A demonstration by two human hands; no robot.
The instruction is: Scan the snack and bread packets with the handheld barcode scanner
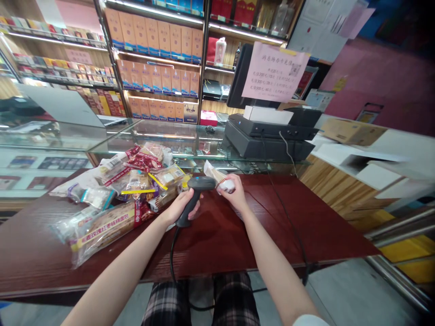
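A black barcode scanner [193,199] stands upright over the table, its handle wrapped by the fingers of my left hand [183,206]. A small blue light shows on top of its head. Just to the right, my right hand [237,194] is closed on a small white and brown snack packet [217,175], held near the scanner's head. On the left lies a pile of wrapped snacks [137,181], beside my left hand. At the pile's front is a long bread in a clear bag [108,228] with a maroon and yellow label.
The dark red table [278,217] lies under my hands. Behind it are a glass display case [163,131] and a black cash register [268,136] with a pink notice [273,72]. A black cable [285,203] crosses the table's right side. Shelves of boxed goods [156,36] line the back.
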